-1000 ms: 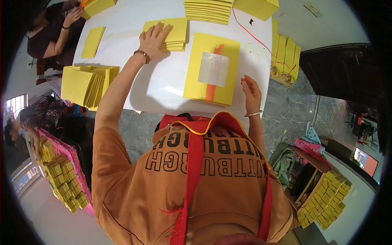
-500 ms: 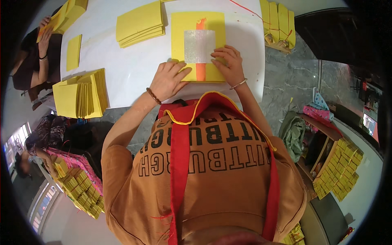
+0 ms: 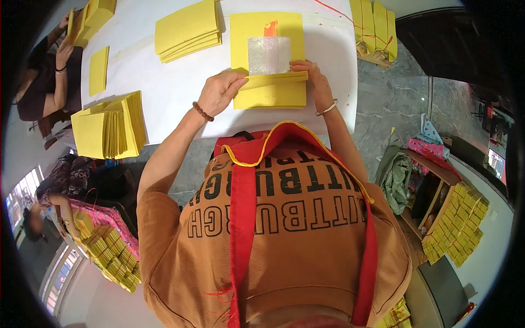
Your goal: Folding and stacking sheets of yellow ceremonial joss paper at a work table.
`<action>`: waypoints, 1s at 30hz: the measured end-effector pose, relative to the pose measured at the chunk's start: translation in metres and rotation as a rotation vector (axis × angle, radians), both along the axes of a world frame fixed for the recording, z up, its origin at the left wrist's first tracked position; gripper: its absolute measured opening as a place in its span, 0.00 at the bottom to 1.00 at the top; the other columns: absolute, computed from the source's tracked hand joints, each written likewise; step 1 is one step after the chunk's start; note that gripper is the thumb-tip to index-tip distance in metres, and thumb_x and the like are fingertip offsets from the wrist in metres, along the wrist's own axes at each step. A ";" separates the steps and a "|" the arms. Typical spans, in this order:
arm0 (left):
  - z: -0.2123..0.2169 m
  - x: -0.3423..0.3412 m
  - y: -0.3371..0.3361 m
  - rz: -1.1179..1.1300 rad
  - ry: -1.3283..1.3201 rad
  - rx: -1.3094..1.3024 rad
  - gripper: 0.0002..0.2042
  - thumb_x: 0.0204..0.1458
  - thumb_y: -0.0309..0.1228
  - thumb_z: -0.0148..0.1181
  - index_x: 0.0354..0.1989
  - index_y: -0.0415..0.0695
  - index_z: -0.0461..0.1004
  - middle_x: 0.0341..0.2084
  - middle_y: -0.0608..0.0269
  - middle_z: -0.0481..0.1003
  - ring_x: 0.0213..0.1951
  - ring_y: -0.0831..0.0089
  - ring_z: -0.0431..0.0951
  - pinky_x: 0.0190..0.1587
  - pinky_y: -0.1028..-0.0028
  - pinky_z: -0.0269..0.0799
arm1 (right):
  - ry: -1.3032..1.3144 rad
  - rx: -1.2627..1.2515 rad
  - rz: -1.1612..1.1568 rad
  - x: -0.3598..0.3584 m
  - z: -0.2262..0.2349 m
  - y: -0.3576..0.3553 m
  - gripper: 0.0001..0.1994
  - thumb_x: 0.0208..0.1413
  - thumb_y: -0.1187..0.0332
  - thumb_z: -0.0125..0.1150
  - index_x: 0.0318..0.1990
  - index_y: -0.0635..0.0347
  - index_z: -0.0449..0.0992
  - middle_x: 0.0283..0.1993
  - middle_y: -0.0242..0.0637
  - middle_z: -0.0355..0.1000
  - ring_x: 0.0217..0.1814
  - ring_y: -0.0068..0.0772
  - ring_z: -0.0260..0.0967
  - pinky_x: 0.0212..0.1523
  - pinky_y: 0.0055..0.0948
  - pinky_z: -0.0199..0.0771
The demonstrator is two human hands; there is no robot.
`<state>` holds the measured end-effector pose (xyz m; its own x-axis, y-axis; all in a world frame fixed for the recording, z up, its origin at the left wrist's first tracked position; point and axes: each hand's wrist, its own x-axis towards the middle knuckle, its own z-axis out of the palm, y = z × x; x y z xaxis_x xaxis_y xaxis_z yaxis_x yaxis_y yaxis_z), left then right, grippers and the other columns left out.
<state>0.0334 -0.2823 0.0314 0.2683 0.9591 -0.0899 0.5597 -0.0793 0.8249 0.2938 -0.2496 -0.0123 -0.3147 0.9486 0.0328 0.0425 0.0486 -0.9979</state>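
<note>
In front of me on the white table lies a sheet of yellow paper (image 3: pixel 239 38), possibly with more sheets under it. On it sits a silver foil square (image 3: pixel 269 54), with the tip of an orange strip (image 3: pixel 270 28) showing beyond the foil. The near part of the paper is folded up into a flap (image 3: pixel 276 83) that covers the foil's lower edge and the rest of the strip. My left hand (image 3: pixel 221 92) pinches the flap's left end between thumb and fingers. At its right end, my right hand (image 3: pixel 318 85) grips the fold, fingertips on top.
Folded yellow paper stacks lie at the table's far side (image 3: pixel 186 33) and left corner (image 3: pixel 106 126), with a flat yellow piece (image 3: pixel 99 71) between. Tied yellow bundles (image 3: pixel 374 30) stand off the right edge. A co-worker's hand (image 3: pixel 64 52) holds yellow paper at far left.
The near edge of the yellow paper has been lifted and folded away from me over the orange strip and lower foil. Both hands went from lying on the paper to gripping the fold.
</note>
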 end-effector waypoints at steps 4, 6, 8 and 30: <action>-0.005 0.001 0.001 -0.009 -0.007 0.111 0.10 0.54 0.33 0.51 0.35 0.38 0.73 0.23 0.53 0.71 0.26 0.60 0.72 0.30 0.68 0.67 | 0.059 0.045 0.058 0.005 -0.008 0.000 0.19 0.59 0.59 0.37 0.44 0.60 0.73 0.50 0.38 0.67 0.60 0.36 0.54 0.61 0.33 0.49; -0.008 0.001 0.000 -0.016 -0.007 0.168 0.11 0.54 0.34 0.50 0.35 0.38 0.73 0.24 0.53 0.72 0.27 0.59 0.72 0.31 0.68 0.67 | 0.095 0.031 0.089 0.007 -0.004 0.001 0.18 0.57 0.59 0.42 0.45 0.60 0.72 0.51 0.37 0.66 0.61 0.36 0.53 0.61 0.33 0.49; -0.012 0.001 -0.001 0.003 -0.034 0.197 0.11 0.55 0.34 0.49 0.37 0.38 0.72 0.25 0.52 0.72 0.28 0.58 0.73 0.32 0.68 0.68 | 0.132 0.018 0.123 0.009 0.000 0.002 0.17 0.54 0.60 0.47 0.46 0.60 0.72 0.53 0.36 0.65 0.62 0.35 0.52 0.61 0.33 0.49; 0.010 0.013 -0.011 -0.399 0.470 0.641 0.23 0.43 0.36 0.58 0.52 0.56 0.68 0.48 0.61 0.67 0.39 0.67 0.69 0.37 0.70 0.64 | 0.090 -0.021 0.091 0.008 -0.018 0.004 0.13 0.48 0.72 0.59 0.44 0.57 0.73 0.53 0.33 0.65 0.58 0.30 0.56 0.58 0.28 0.53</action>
<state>0.0462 -0.2929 0.0413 0.6641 0.7058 0.2467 0.6613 -0.7084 0.2468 0.3016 -0.2452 -0.0307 -0.3966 0.9169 0.0453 -0.0507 0.0275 -0.9983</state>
